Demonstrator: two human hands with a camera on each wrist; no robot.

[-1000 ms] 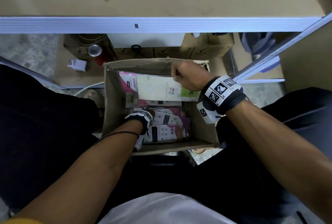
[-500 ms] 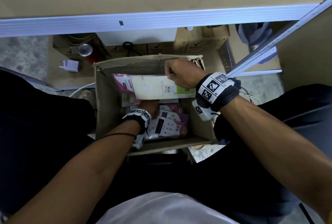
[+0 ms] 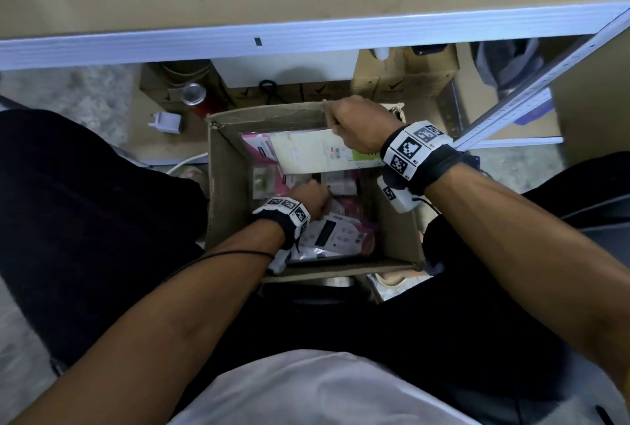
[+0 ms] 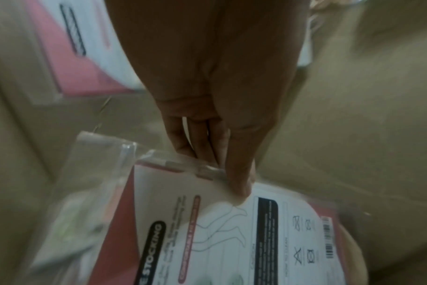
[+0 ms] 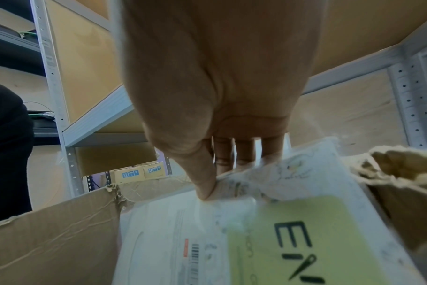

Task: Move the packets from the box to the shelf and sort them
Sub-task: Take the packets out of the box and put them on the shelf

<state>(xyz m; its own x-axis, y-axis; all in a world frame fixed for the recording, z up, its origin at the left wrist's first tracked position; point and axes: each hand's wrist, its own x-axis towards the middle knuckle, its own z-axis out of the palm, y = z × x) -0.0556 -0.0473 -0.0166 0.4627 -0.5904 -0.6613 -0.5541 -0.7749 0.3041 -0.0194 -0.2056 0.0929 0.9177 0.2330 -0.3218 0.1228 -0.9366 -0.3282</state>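
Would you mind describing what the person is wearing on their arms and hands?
Both forearms are bare, with no sleeves or gloves. The right hand has a black wrist strap carrying white blocks printed with black square markers. The left hand wears a similar marked band, and a thin black cable runs along that forearm.

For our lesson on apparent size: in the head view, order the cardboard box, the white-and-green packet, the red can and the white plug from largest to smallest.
1. cardboard box
2. white-and-green packet, partly hidden by the right hand
3. and 4. red can and white plug: too alike to rank.
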